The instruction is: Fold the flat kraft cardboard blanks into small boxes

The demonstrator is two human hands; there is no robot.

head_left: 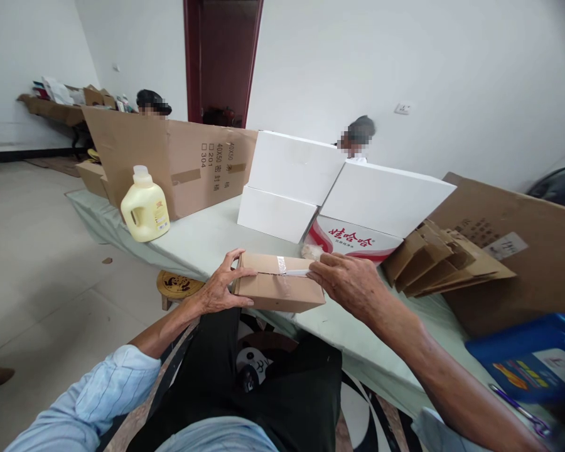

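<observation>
A small brown cardboard box (279, 290) lies at the near edge of the table (207, 235). My left hand (222, 285) grips its left end, thumb on top and fingers curled around the side. My right hand (347, 279) rests at the box's right end, fingers pinched on a strip of clear tape (289, 269) that runs across the top seam. A roll of tape (312, 252) shows just behind my right fingers.
White boxes (339, 185) stack behind, one with a red printed label. A yellow detergent jug (145, 206) stands left before a large cardboard sheet (179, 160). Flattened cartons (442, 260) lie right, a blue box (532, 358) near right. Two other persons sit behind the cardboard.
</observation>
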